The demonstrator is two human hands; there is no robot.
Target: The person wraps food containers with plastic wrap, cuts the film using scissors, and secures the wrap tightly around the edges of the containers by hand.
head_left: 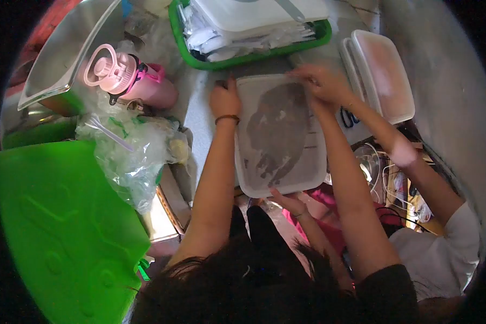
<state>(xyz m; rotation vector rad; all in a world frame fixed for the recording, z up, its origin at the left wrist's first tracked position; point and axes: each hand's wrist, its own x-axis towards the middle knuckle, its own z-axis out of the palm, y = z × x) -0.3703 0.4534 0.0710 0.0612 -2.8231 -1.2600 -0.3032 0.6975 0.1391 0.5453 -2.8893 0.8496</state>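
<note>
You have two hands on one translucent container [278,135]: your left hand [225,101] is curled closed around its far left edge, while your right hand [319,102] is at its far right side, partly covered, so you cannot tell how far its fingers are open. A co-worker's two hands are there too: one [321,81] overlaps yours at the far right corner, and the other [289,202], fingers spread, touches the near edge. The container is in front of you, above the desk [197,108], its long axis running away from you with a slight slant; a dark grey patch shows across its middle. Just beyond its far end sits one green basin [200,62] holding white plastic pieces, with one white lid [254,13] on top. To the right are two lidded boxes [383,78] side by side and blue handles [350,117] near them. To the left are one pink bottle [146,86], one white plastic utensil [109,132] on clear plastic bags [140,162], one metal pan [65,59] and one large green sheet [59,210].
</note>
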